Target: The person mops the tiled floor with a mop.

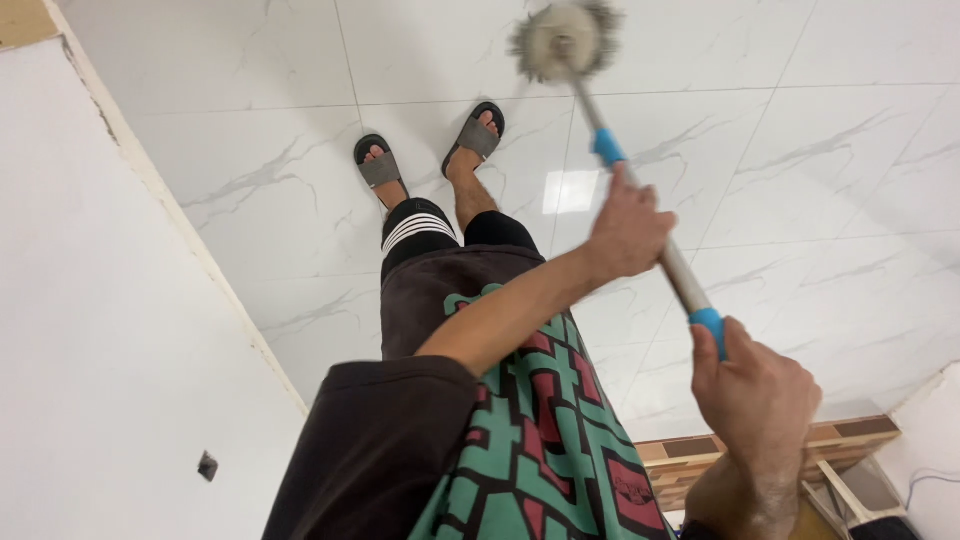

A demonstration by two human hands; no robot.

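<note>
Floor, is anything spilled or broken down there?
No spill or crack shows on the white marble-look floor. Both hands, left and right, grip the mop handle; the mop head is only motion-blurred.

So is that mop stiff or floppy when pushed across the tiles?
The mop's handle looks like a rigid metal tube, so probably stiff. The stringy head likely flops and splays. Held easily by the left hand and right hand, it seems light.

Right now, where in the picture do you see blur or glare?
In the head view, the mop head is smeared by motion blur; a bright square of glare lies on the glossy floor tiles beside the mop handle; both hands, left and right, look sharp.
</note>
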